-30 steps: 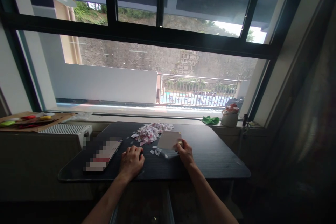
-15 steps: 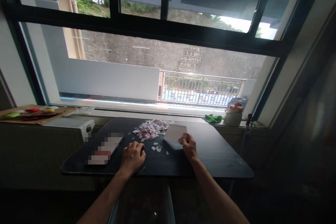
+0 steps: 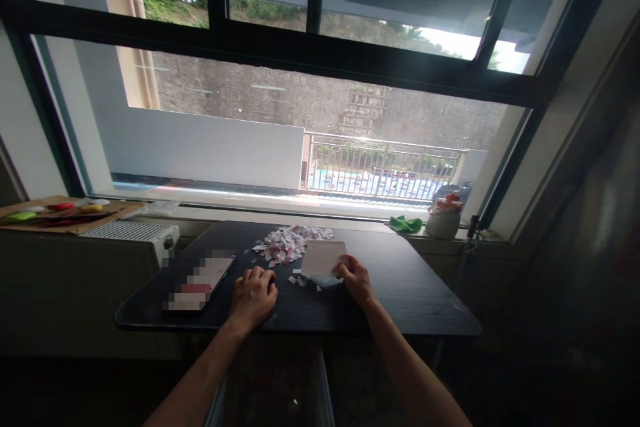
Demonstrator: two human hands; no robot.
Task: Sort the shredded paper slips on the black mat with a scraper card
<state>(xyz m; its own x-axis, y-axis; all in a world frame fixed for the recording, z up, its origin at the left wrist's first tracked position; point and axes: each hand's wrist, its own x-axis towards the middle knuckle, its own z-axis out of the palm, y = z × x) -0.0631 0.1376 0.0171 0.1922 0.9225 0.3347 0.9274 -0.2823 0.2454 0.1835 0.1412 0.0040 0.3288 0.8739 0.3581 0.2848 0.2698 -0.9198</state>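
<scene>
My right hand pinches the near right corner of a thin, pale, square card with rounded corners; its material is unclear. The card is tilted over the dark tabletop, beside a heap of small torn paper scraps. A few loose scraps lie at the card's near left edge. My left hand rests on the table left of these scraps, back upward and fingers curled under; whatever is inside is hidden. A phone-like flat slab, partly pixelated, lies left of this hand.
The dark table stands against a wide window. A radiator is at the left, with a brown board of colourful items above it. On the sill at right sit a green cloth and a pale pot.
My right hand has moved slightly left with the card, which now reaches over the loose scraps and closer to the heap. My left hand stays in place.
</scene>
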